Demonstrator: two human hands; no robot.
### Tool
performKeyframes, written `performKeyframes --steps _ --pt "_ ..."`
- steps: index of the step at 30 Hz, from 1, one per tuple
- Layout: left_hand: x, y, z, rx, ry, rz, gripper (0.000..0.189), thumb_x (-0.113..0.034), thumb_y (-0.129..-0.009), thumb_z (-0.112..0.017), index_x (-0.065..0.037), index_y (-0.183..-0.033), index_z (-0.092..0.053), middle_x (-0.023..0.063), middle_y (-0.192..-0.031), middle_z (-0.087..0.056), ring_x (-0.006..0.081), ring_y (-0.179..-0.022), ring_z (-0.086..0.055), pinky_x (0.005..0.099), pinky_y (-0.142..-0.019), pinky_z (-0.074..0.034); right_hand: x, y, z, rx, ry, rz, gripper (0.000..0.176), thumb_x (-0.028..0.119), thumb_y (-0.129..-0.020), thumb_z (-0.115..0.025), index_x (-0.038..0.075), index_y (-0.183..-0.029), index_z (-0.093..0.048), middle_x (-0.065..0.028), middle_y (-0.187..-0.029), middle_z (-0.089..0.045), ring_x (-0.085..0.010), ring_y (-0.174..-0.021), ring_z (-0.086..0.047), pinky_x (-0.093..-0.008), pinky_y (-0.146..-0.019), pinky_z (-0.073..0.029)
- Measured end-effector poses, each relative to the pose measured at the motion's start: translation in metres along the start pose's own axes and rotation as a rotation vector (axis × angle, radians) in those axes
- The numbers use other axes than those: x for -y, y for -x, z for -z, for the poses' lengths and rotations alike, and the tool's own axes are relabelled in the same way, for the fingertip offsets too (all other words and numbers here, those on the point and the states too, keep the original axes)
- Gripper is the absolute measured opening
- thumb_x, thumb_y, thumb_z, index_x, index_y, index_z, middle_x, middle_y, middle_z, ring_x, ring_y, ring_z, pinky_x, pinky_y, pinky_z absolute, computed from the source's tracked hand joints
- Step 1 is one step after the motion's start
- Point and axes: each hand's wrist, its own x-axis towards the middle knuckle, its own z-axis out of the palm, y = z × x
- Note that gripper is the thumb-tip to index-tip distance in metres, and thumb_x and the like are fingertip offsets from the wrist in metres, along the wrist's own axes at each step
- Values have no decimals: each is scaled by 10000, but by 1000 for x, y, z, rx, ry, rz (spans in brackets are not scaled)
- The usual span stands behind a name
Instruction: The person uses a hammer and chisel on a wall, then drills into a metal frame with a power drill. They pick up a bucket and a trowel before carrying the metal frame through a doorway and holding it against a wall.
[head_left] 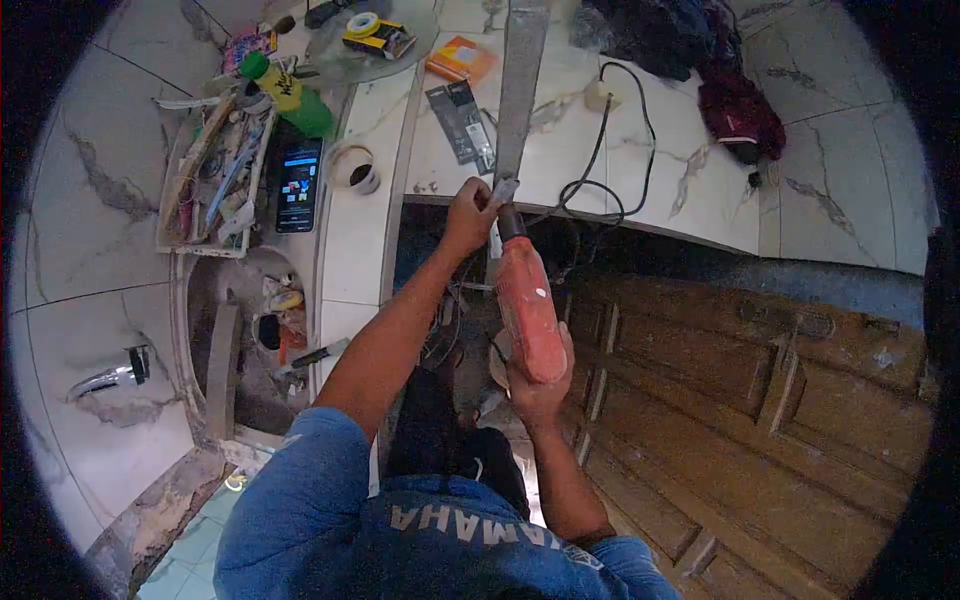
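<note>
Left hand [470, 215]: fingers closed, pinching the lower end of the grey strip [520, 80] where it meets the drill's dark chuck. The strip is long, flat, dull metal, and runs away across the countertop [690, 190].

Right hand [540, 385]: wrapped from beneath around the rear of the drill [525, 305], grip closed. The drill has an orange-red plastic body, smooth and slightly scuffed, with its nose up at the counter's front edge.

Countertop: white marble-look slab with grey veins and a glossy finish. Its front lip falls to a dark cavity, where the arms work in a narrow gap.

Black cord [605, 180]: loops loosely just right of the strip.

To the right is a brown wooden door [760, 400], panelled and dusty, close by the right forearm.

To the left is a phone [298, 185] with its screen lit, a green bottle [290, 100] (label partly readable, letters unclear), a tape roll [355, 168], a tray [165, 215] crammed with tools, and a chrome tap [110, 378].

Shirt [300, 500]: blue, with "YAMAHA" printed on it, seen upside down.
</note>
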Motion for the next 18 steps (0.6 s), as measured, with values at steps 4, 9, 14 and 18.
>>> performKeyframes --steps 4,9,14,18 --pt "-16 22 15 -4 -44 53 200 -72 -740 -659 -2 -864 -518 87 -742 -554 157 -689 -534 297 -649 -441 0 13 19 16 -8 -45 814 44 -596 -696 -47 -1305 -307 -183 -1280 -421 -271 -1193 -419 -364 -1008 -314" --pt "-19 58 43 75 382 198 208 -65 -765 -618 14 -946 -554 56 -803 -579 148 -752 -543 294 -704 -448 2 30 45 -44 -141 -160 827 34 -597 -702 -34 -1313 -294 -158 -1308 -380 -245 -1216 -374 -360 -1017 -298" --pt "-65 116 89 -59 -5 301 226 -59 -766 -594 40 -964 -552 95 -823 -584 177 -768 -554 307 -732 -451 -8 49 75 -234 -188 -427 762 63 -626 -726 -25 -1277 -339 -155 -1255 -426 -245 -1162 -424 -360 -1000 -321" --pt "-58 165 164 -195 -59 238 281 -76 -765 -591 12 -1031 -577 121 -869 -600 194 -803 -573 307 -748 -457 -21 48 98 -196 -166 -343 646 9 -667 -680 -37 -1235 -375 -166 -1224 -452 -255 -1086 -482 -376 -942 -385"
